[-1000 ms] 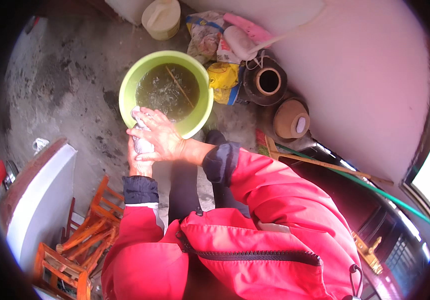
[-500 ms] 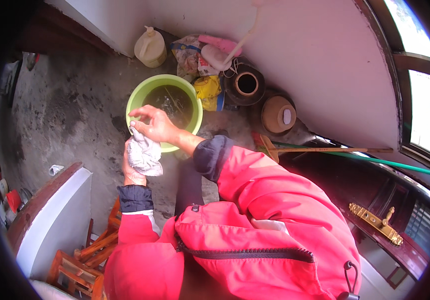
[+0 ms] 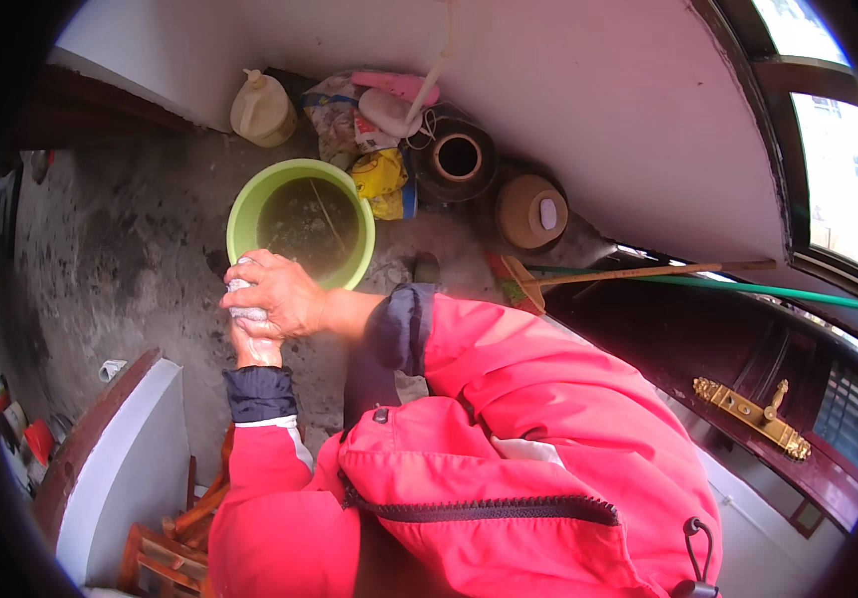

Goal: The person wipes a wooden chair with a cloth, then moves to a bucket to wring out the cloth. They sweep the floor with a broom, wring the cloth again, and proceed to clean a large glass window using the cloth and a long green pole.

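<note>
A wet whitish cloth (image 3: pixel 246 311) is bunched between my hands at the near left side of a green bucket (image 3: pixel 241 221). My right hand (image 3: pixel 292 297) is wrapped over it from the right, fingers closed. Below it, my left hand (image 3: pixel 255 349) grips the same cloth, its fingers mostly hidden behind the cloth and my right hand. Murky water (image 3: pixel 311 227) fills part of the bucket, with a thin pale strand lying across it. Both cuffs are pushed back from the wrists.
Behind the bucket stand a cream pump bottle (image 3: pixel 262 110), a yellow bag (image 3: pixel 381 177), a dark jar (image 3: pixel 457 164) and a brown lidded jar (image 3: pixel 528 214). A broom (image 3: pixel 523 284) and a green pole (image 3: pixel 748 289) lie to the right. A low wall (image 3: pixel 120 453) and wooden stool (image 3: pixel 165 558) are at near left.
My right hand has come down over the cloth and closed round it. The cloth, which hung loose and spread, is now squeezed into a bunch. The view has shifted slightly.
</note>
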Action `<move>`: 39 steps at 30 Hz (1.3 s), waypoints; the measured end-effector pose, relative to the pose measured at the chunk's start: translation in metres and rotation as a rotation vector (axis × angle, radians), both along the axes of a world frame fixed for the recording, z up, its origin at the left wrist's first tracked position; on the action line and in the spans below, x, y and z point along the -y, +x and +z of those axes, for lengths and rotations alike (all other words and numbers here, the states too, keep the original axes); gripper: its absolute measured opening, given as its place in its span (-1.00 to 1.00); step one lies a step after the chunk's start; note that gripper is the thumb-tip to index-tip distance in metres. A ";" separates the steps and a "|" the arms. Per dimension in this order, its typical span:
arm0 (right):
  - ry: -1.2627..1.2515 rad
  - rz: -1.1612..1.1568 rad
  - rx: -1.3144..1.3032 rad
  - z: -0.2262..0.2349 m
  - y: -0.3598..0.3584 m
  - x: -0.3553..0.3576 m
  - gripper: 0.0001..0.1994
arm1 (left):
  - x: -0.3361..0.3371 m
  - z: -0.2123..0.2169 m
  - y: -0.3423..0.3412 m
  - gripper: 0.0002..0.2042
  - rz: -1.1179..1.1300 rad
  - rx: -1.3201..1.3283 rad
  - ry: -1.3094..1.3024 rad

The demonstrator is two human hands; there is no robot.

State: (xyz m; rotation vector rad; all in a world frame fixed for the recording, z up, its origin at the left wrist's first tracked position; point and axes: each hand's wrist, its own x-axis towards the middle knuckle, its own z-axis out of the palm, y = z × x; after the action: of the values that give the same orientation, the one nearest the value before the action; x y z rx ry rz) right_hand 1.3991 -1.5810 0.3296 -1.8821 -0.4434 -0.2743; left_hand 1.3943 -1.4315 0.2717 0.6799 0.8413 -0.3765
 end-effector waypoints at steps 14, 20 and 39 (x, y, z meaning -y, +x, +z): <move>-0.056 -0.150 -0.050 0.004 -0.002 -0.007 -0.63 | 0.005 -0.005 -0.008 -0.55 0.003 -0.015 0.035; -0.041 -0.110 -0.020 -0.002 0.007 -0.015 -0.71 | -0.002 -0.005 -0.005 -0.55 -0.017 -0.002 0.042; -0.079 -0.523 -0.329 0.003 -0.096 0.120 -0.50 | 0.003 -0.007 0.054 -0.76 -0.281 0.382 -0.457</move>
State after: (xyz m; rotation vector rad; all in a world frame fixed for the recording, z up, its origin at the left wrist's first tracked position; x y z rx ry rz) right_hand 1.3030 -1.7012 0.3328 -2.0512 0.2713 -0.2856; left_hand 1.4481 -1.4344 0.2649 0.4197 0.2769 -0.6449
